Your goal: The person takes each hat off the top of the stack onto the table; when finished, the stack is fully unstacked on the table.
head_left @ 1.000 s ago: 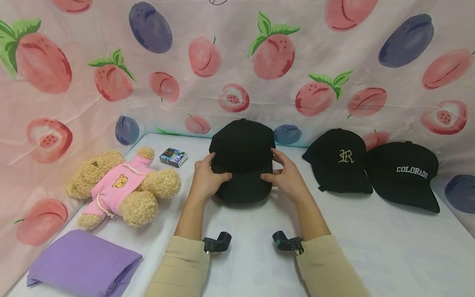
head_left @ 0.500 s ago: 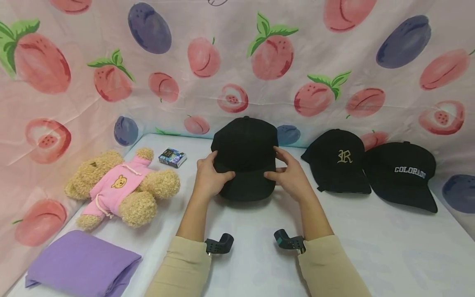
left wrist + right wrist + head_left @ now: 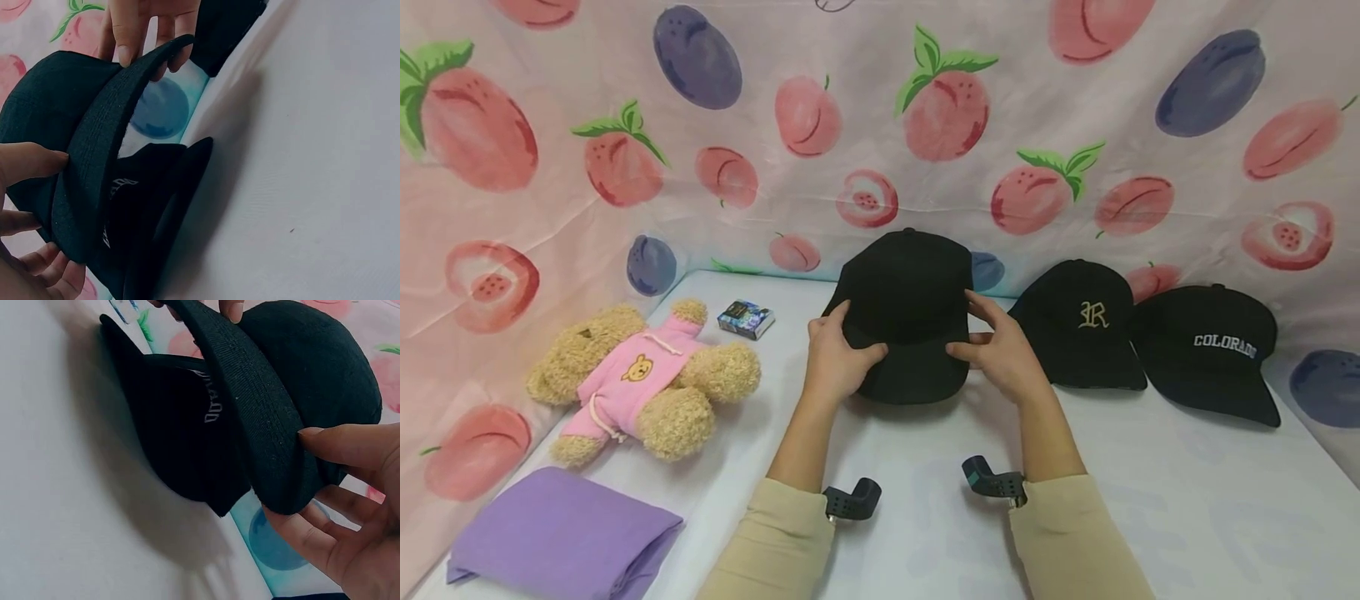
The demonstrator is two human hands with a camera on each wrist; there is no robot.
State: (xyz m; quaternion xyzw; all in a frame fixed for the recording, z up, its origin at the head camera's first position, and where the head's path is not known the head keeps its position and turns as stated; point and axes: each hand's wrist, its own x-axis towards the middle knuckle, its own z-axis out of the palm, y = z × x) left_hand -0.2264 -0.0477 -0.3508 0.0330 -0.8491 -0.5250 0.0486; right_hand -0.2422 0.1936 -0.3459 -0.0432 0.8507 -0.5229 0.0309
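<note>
A plain black baseball cap (image 3: 912, 287) is held up by both hands at the middle of the head view, its brim toward me. My left hand (image 3: 838, 358) grips the left end of the brim, thumb (image 3: 37, 164) on top and fingers underneath. On the other end, my right hand (image 3: 1000, 350) pinches the brim the same way, thumb (image 3: 350, 447) above. Both wrist views show a second black cap with pale lettering (image 3: 159, 206) (image 3: 181, 431) on the table below the held one. The head view hides that second cap behind the held cap.
To the right stand a black cap with a gold R (image 3: 1078, 333) and a black COLORADO cap (image 3: 1213, 354). At left lie a teddy bear (image 3: 643, 375) in pink, a small patterned box (image 3: 746, 319) and a folded purple cloth (image 3: 561, 533). Fruit-print fabric (image 3: 820, 50) hangs behind.
Both hands have carried the plain black cap a little to the right and slightly upward, keeping their hold on the brim. The other things stay where they were.
</note>
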